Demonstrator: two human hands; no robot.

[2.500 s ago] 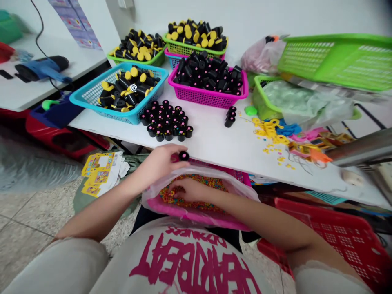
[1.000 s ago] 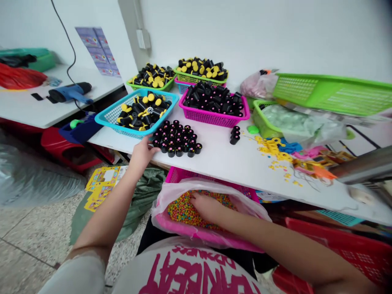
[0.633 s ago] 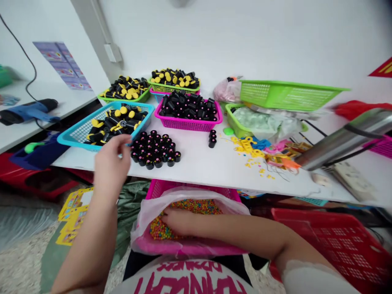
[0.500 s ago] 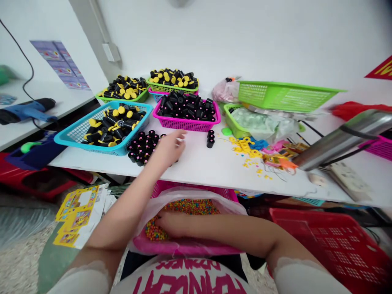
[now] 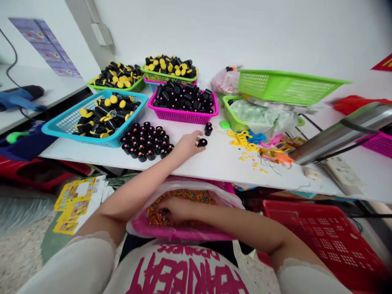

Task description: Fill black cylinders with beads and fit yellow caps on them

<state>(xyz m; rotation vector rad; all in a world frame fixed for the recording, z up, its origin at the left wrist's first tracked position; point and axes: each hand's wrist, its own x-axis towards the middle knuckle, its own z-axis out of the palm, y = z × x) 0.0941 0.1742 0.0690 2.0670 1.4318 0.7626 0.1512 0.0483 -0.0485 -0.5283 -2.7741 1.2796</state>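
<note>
Over the white table, my left hand (image 5: 187,147) pinches a small black cylinder (image 5: 202,142) with a pink dot on its end. Two similar black cylinders (image 5: 208,129) stand just beyond it. On its left, a tight group of black cylinders (image 5: 146,141) stands upright, several with coloured beads showing in the top. My right hand (image 5: 174,209) is down among small multicoloured beads (image 5: 196,196) in a pink basket (image 5: 183,233) lined with a clear bag. Its fingers curl around a dark, partly hidden piece that looks like another black cylinder.
A blue basket (image 5: 55,127) and a magenta basket (image 5: 183,117) of black pieces stand behind. Green baskets (image 5: 290,85) are at the back right. Yellow plastic bits (image 5: 240,139) lie beside a metal pole (image 5: 343,134). A red crate (image 5: 324,232) sits at lower right.
My left hand has moved right from beside the group and taken hold of a black cylinder from the small row. My right hand stays in the beads, with a dark piece now showing at its fingers.
</note>
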